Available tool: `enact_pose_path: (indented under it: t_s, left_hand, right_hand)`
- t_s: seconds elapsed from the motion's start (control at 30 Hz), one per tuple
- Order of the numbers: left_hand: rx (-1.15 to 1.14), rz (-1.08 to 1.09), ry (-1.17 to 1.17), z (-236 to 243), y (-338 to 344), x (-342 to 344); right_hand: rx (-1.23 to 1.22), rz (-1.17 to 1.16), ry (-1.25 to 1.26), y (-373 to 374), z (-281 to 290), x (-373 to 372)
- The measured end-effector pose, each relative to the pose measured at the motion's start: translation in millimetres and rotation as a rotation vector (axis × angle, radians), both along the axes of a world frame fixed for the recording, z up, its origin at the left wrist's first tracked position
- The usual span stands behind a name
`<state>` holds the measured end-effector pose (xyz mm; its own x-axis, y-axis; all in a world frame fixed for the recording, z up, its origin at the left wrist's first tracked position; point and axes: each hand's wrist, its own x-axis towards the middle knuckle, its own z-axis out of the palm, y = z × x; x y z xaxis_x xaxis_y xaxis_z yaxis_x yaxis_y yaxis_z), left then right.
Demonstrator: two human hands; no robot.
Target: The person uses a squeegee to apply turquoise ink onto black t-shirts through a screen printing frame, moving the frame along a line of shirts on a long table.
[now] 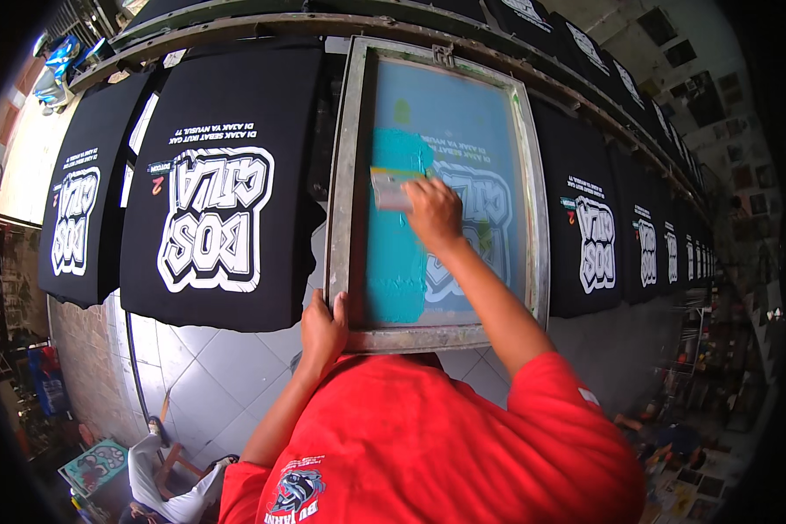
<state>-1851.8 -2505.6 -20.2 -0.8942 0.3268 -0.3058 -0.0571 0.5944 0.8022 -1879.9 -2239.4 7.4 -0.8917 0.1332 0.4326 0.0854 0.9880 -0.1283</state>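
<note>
A framed printing screen point(517, 140) lies over a dark shirt with white graphics showing through the mesh. Turquoise ink point(396, 284) covers a band on the mesh's left part, with a green patch above. My right hand point(430, 210) is closed on a squeegee point(388, 194), whose blade is on the ink in the upper middle of that band. My left hand point(325, 327) grips the screen's left rail near its lower corner, thumb on the frame.
Black shirts with white graphics point(210, 105) lie on boards in rows to both sides and behind. Metal rails point(236, 24) cross above. A scooter point(59, 70) stands at upper left. Below left are tiled floor point(218, 380) and a seated person in light clothing point(157, 480).
</note>
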Motion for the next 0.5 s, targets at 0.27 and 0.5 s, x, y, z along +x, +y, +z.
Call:
enact_pose_path:
  t_s: [0.27,0.5]
  left_hand:
    - [0.006,-0.013,0.029,8,-1,-3]
    - [-0.01,0.008,0.015,-4,-1,-2]
  right_hand:
    - [-0.074,-0.054,-0.348,54,82,-80]
    - [-0.185,-0.097,-0.333,-22,97,27]
